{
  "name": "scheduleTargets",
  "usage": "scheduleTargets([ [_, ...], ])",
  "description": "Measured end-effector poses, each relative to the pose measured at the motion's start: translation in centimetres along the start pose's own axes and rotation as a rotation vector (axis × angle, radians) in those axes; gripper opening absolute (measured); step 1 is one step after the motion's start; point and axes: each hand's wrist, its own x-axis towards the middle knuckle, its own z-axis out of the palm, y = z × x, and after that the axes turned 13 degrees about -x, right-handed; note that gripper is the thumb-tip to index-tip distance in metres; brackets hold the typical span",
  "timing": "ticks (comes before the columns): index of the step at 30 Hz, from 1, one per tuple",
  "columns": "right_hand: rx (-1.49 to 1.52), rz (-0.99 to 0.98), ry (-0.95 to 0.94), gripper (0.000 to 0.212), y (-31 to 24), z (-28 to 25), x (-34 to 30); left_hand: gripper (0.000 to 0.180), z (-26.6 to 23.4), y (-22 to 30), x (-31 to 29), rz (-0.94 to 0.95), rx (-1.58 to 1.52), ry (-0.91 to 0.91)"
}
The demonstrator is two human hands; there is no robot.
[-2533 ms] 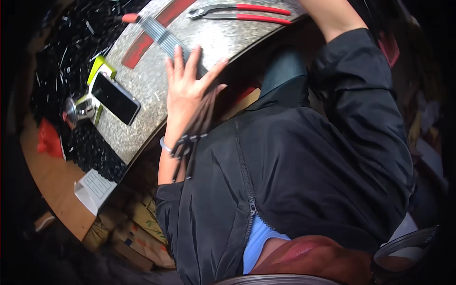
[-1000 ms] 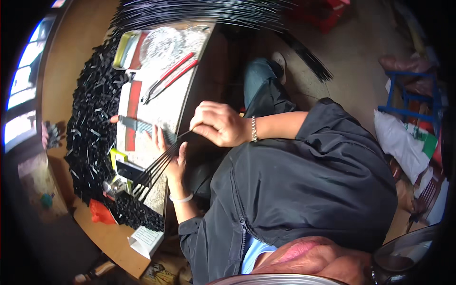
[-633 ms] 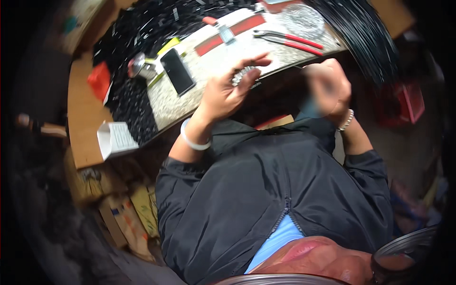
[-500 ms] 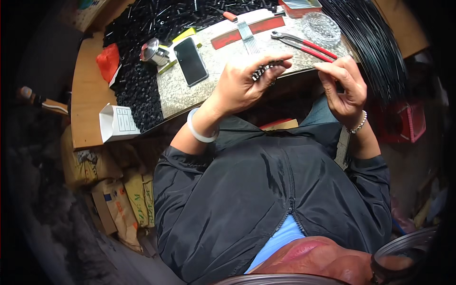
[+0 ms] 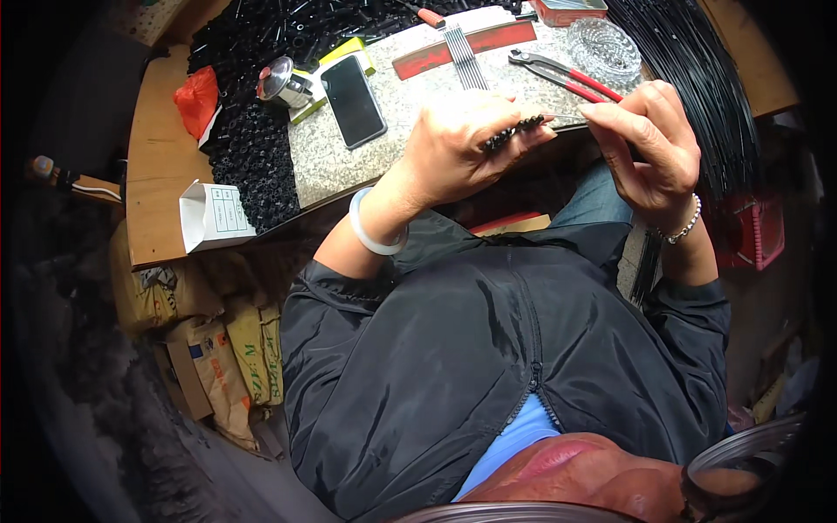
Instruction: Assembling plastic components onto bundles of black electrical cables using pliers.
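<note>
My left hand [image 5: 460,146] is closed around a row of small black pieces [image 5: 513,133] set side by side above the table's near edge. Facing it, my right hand [image 5: 652,144] pinches a thin, wire-like piece [image 5: 567,116] between thumb and forefinger. This thin piece reaches across to the black row; whether it enters one of the pieces is too small to tell. Beyond my left hand, several thin metal rods [image 5: 464,57] lie across a red bar [image 5: 420,64]. Red-handled pincers [image 5: 571,77] rest on the table just past my right hand.
A phone [image 5: 353,103] lies on the speckled board [image 5: 314,170], near a silver-lidded container [image 5: 279,80]. Small black parts [image 5: 253,152] are heaped at left. A clear glass dish [image 5: 604,48] and long black rods [image 5: 711,96] are at right. A white box [image 5: 216,216] stands at the left edge.
My right hand has risen slightly and shifted right, and the thin piece now shows between both hands. My left hand has turned, showing the black row from another side.
</note>
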Motion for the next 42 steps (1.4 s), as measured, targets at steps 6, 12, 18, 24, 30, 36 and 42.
scheduleTargets([
  [6, 0.006, -0.031, -0.011, 0.024, 0.1, -0.1, 0.0, 0.013, 0.0, -0.1, 0.0, -0.011, -0.003, -0.011],
  [12, 0.098, -0.019, -0.094, 0.026, -0.1, -0.3, 0.8, 0.014, -0.1, 0.0, -0.1, 0.009, -0.034, -0.047],
  [18, 0.021, -0.207, -0.041, 0.026, 0.2, 0.0, 1.3, 0.018, -0.2, -0.1, -0.1, 0.085, -0.011, -0.049],
  [24, 0.284, -0.009, -0.181, 0.025, 0.2, 0.1, 1.0, 0.024, -0.2, -0.3, -0.4, 0.129, 0.048, -0.056],
  [30, 0.307, -0.033, -0.178, 0.025, -0.2, 0.5, 0.6, 0.028, 0.1, 0.4, -0.1, 0.156, 0.133, -0.049],
  [36, 0.340, -0.125, -0.190, 0.030, -0.4, 0.7, 1.0, 0.026, 0.6, -0.3, -0.1, 0.196, 0.097, -0.019],
  [42, 0.460, -0.031, 0.029, 0.068, -1.5, 1.2, 1.5, 0.031, 0.8, -0.6, -0.1, 0.152, 0.086, -0.052],
])
